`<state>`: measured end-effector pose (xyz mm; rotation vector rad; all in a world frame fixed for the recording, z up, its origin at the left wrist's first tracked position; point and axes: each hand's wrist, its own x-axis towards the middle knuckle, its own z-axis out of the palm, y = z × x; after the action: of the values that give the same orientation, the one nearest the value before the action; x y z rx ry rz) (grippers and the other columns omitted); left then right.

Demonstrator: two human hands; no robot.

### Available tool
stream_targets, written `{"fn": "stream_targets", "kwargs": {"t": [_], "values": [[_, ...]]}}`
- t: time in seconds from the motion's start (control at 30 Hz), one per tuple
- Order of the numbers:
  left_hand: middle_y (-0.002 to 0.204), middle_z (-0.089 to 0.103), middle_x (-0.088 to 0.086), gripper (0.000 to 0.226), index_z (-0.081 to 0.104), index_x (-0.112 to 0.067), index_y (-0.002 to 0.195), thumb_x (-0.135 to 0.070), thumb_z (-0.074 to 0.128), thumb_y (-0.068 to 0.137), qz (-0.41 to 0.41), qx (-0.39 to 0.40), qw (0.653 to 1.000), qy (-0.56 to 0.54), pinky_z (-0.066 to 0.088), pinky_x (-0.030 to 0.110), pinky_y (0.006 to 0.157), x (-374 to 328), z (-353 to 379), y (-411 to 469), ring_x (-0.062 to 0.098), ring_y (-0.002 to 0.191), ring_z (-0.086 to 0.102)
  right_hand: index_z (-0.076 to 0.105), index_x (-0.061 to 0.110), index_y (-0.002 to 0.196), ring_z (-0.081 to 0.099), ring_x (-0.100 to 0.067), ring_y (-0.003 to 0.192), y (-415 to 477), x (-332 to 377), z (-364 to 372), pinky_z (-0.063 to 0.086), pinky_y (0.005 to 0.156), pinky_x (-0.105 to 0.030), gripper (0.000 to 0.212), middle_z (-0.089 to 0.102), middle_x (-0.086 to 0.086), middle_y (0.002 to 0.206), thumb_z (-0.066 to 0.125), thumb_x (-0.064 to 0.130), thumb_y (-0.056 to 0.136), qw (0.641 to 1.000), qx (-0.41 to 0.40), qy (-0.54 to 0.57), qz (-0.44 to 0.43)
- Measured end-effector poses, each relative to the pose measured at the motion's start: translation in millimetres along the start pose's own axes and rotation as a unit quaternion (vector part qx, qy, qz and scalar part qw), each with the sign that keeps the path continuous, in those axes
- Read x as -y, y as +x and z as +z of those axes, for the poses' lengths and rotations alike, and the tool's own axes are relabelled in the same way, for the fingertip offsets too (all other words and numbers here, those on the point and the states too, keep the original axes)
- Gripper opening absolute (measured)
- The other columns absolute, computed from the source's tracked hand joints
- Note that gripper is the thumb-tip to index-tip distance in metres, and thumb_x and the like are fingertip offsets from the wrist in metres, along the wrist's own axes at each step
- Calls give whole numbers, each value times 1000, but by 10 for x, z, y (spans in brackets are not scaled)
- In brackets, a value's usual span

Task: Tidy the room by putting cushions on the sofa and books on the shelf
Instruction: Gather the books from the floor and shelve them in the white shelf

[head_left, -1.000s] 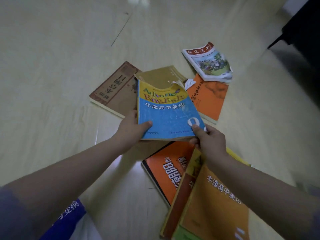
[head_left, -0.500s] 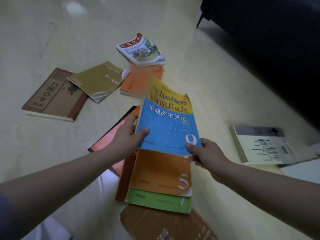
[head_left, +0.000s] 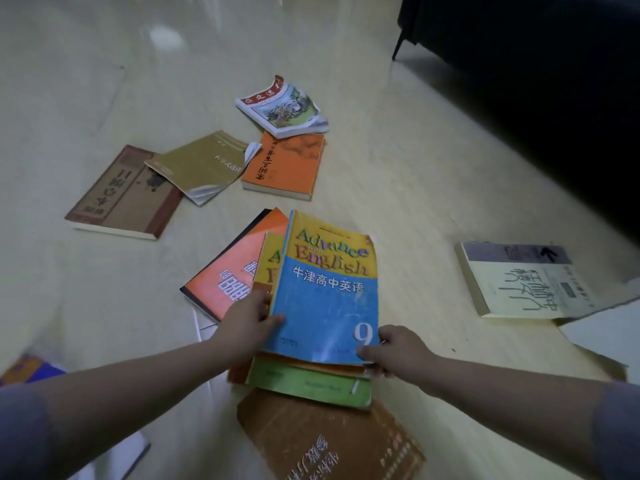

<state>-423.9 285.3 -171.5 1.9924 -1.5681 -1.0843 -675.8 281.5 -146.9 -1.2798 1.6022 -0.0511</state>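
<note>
We count ten books for sure. Four lie toward eleven and twelve o'clock: a brown book (head_left: 121,197), an olive book (head_left: 202,166), an orange book (head_left: 285,166), an illustrated book (head_left: 282,107). Five cluster at centre and six o'clock: a blue English textbook (head_left: 325,299), a yellow textbook (head_left: 273,258), a green textbook (head_left: 304,382), an orange black-spined book (head_left: 230,271), a brown paperback (head_left: 329,441). One cream book (head_left: 512,285) sits at three o'clock. Two hands: left hand (head_left: 247,322), right hand (head_left: 398,351).

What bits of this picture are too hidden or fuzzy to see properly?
All in the head view:
green book: cover mostly hidden under the blue book.
brown book: near end cut off by the bottom edge.
dark furniture: too dark to tell what it is.
purple thing: blurred, cut by the left edge.
</note>
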Motion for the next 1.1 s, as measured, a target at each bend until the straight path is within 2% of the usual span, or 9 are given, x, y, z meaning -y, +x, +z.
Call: {"fn": "stream_targets", "kwargs": {"t": [0.1,0.2,0.33,0.5,0.67,0.77,0.87,0.97,1.1], "values": [[90,66,1,20,61,-15,101,-32,59,91,9,-28,997,74,43,26,58,70,42,-37,15,79,61,46,13,56,50,-19,57,160,17,-51,36,58,-28,40,54,-5,61,66,31,85,992,6,-126,28],[83,61,-3,22,55,-20,96,-42,50,93,26,-77,985,154,43,27,55,31,92,-41,13,75,58,42,13,64,48,-18,61,318,44,-119,32,51,-27,38,47,-2,65,57,38,89,982,-45,-178,36],[96,54,-2,24,50,-18,101,-39,55,91,28,-113,986,119,40,27,58,-38,93,115,17,84,57,41,13,103,59,-23,93,444,101,-164,45,72,-32,31,54,-6,104,58,37,90,996,-30,-74,44],[92,62,-2,20,58,-17,94,-36,52,93,21,-80,993,87,52,35,61,-46,93,278,15,76,61,53,12,80,52,-18,75,562,143,-80,41,67,-31,15,57,-3,85,60,24,88,999,-17,16,41],[73,62,-1,24,64,-19,77,-29,51,95,60,-81,993,65,37,25,50,-39,88,205,14,66,58,54,16,82,61,-24,85,575,176,-20,48,71,-32,14,60,-4,91,66,22,84,990,-22,123,73],[95,59,1,21,68,-18,97,-32,53,94,61,-123,985,109,40,27,70,-3,96,165,15,91,52,57,17,97,66,-26,94,590,132,9,55,84,-38,19,64,-8,105,67,22,82,981,-21,171,85],[119,49,7,38,55,-11,120,-36,56,91,-20,-122,990,67,44,38,92,-24,89,230,24,110,48,57,11,115,63,-20,84,603,164,10,55,75,-34,33,62,-7,103,64,21,84,969,-6,226,103],[106,56,6,37,43,-12,115,-37,57,92,-86,-87,992,-13,51,39,76,-100,49,339,25,95,58,57,13,117,65,-20,88,638,215,44,55,77,-34,38,64,-6,105,64,23,82,969,-1,230,89],[103,58,6,28,47,-12,102,-38,52,95,-122,-51,991,-19,42,31,63,-107,-31,416,23,89,56,58,17,116,66,-24,100,637,266,166,56,85,-40,55,64,-7,115,65,32,64,972,24,222,74]]}}
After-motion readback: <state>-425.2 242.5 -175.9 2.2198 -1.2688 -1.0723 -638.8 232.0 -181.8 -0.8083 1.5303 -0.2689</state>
